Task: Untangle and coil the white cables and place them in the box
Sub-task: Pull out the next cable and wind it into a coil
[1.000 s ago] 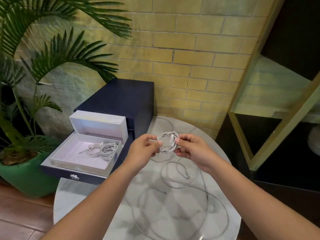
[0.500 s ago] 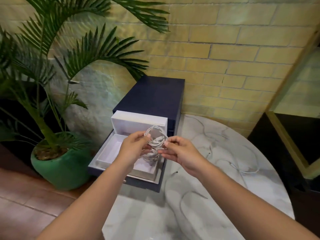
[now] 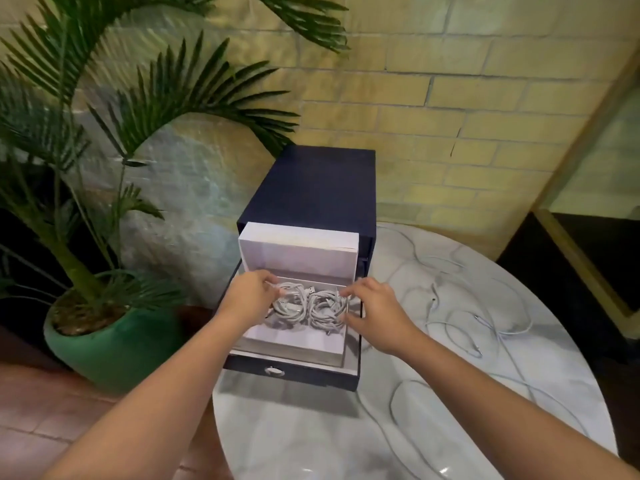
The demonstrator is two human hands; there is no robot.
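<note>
Left hand (image 3: 247,296) and right hand (image 3: 375,306) flank boxed cables (image 3: 322,308).

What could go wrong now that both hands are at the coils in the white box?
1. The left coil and right coil lie untied and touching in the white box. Once the left hand and right hand lift off, they may spring open and tangle together.
2. Loose cables cross each other on the marble table. Pulling one could tighten a knot or drag others off the edge.
</note>
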